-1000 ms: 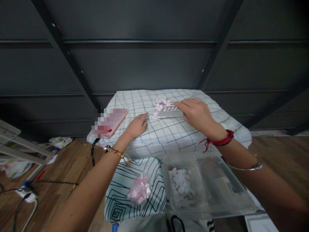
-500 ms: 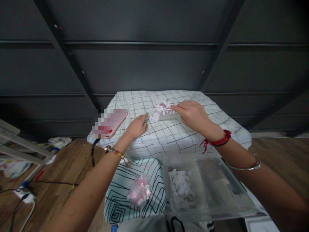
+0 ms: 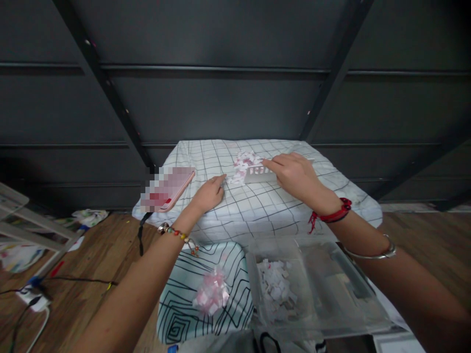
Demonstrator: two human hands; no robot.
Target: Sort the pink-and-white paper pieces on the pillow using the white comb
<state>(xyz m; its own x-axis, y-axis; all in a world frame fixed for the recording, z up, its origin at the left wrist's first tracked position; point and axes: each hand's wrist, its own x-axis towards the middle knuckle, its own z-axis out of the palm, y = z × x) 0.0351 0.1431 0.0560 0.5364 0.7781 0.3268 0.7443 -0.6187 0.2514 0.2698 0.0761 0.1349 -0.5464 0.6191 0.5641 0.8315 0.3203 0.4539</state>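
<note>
White rack in right grip.

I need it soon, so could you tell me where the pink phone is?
The pink phone lies at the checked cushion's left edge, left of the left hand.

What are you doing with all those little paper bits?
A person sits at a checked cushion. Their right hand holds a small white slotted holder beside a heap of pink and white bits. The left hand rests on the cushion with a finger pointing toward that heap. Nearer, a clear box holds more white bits.
</note>
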